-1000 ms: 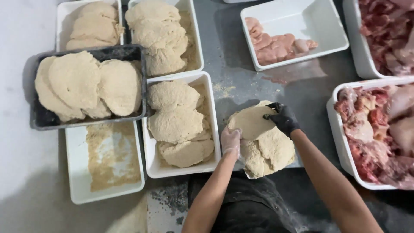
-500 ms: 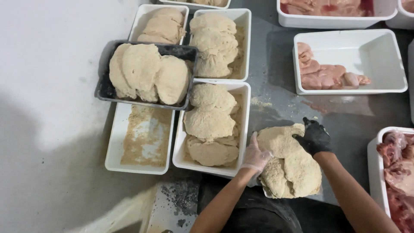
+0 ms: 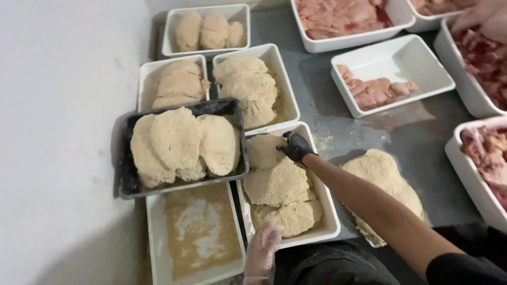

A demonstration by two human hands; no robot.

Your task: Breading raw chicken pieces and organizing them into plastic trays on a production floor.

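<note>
Right hand (image 3: 297,146), black-gloved, fingers curled onto breaded cutlets (image 3: 277,184) in white tray (image 3: 331,221) near tabletop's front edge; left hand (image 3: 262,247), clear-gloved, open at tray's near rim; best laid flat, unoverlapped.

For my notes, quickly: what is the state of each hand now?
Left hand: open, clear glove, resting at the white tray edge, holding nothing.
Right hand: black glove, fingers curled on a breaded cutlet; grip unclear.
</note>
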